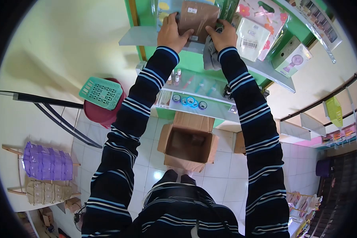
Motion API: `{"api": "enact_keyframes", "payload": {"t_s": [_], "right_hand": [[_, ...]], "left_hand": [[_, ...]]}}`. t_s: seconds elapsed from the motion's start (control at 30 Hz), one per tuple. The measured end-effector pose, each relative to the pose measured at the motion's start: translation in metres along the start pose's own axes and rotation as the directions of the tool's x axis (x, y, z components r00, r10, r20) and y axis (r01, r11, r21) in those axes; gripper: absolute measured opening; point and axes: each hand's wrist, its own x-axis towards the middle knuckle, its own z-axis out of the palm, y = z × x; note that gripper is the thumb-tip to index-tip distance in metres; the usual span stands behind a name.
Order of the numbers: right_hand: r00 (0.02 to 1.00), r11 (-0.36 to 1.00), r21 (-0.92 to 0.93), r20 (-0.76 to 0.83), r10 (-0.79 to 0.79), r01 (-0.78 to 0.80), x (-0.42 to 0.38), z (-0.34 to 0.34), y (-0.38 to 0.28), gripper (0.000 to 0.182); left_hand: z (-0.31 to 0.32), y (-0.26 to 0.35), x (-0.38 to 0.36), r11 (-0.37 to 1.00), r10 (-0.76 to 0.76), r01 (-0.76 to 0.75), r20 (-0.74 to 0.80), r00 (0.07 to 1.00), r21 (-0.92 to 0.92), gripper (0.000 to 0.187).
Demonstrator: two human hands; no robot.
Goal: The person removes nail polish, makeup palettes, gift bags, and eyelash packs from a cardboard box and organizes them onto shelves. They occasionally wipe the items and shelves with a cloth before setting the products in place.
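Up on the grey shelf, a flat brown package in clear plastic with small white labels stands between my two hands. My left hand grips its left edge, thumb across the lower front. My right hand holds its right edge, with the thumb on the front. A grey cloth hangs down from my right hand below the shelf edge. Behind the package is a blue and yellow patterned item. Just right of my right hand stands a white boxed item with a barcode label.
A floral gift bag and a small fan box stand farther right on the shelf. Lower shelves hold tape rolls and small bottles. An open cardboard box sits on the floor before me. A green basket is at left.
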Motion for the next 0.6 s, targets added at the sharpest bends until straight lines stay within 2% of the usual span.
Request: {"api": "enact_keyframes", "payload": {"t_s": [0.03, 0.2, 0.27, 0.4, 0.47, 0.6], "right_hand": [[1.000, 1.000, -0.004, 0.009, 0.008, -0.008, -0.002, 0.000, 0.000, 0.048], [0.998, 1.000, -0.012, -0.055, -0.029, 0.028, -0.009, -0.003, 0.000, 0.049], [0.995, 0.998, 0.002, -0.073, -0.062, 0.062, -0.013, -0.003, 0.002, 0.047], [0.996, 0.998, -0.012, -0.064, -0.056, 0.055, -0.018, -0.004, 0.006, 0.049], [0.997, 0.999, -0.021, -0.053, -0.049, 0.048, -0.021, -0.004, 0.007, 0.050], [0.993, 0.995, 0.033, -0.075, -0.094, 0.097, -0.024, -0.008, 0.008, 0.047]], "left_hand": [[-0.002, 0.003, -0.003, 0.995, 0.014, -0.014, -0.002, 1.000, 0.096, 0.059], [-0.002, 0.000, -0.010, 0.996, 0.036, -0.035, -0.014, 0.999, 0.076, 0.062], [-0.002, 0.000, -0.012, 0.987, 0.107, -0.097, -0.072, 0.992, 0.125, 0.063], [-0.004, 0.013, -0.018, 0.977, 0.073, -0.049, -0.108, 0.991, 0.209, 0.062], [-0.007, 0.019, -0.017, 0.963, 0.165, -0.130, -0.136, 0.977, 0.237, 0.049], [-0.010, 0.024, -0.020, 0.970, 0.090, -0.062, -0.110, 0.990, 0.236, 0.059]]}}
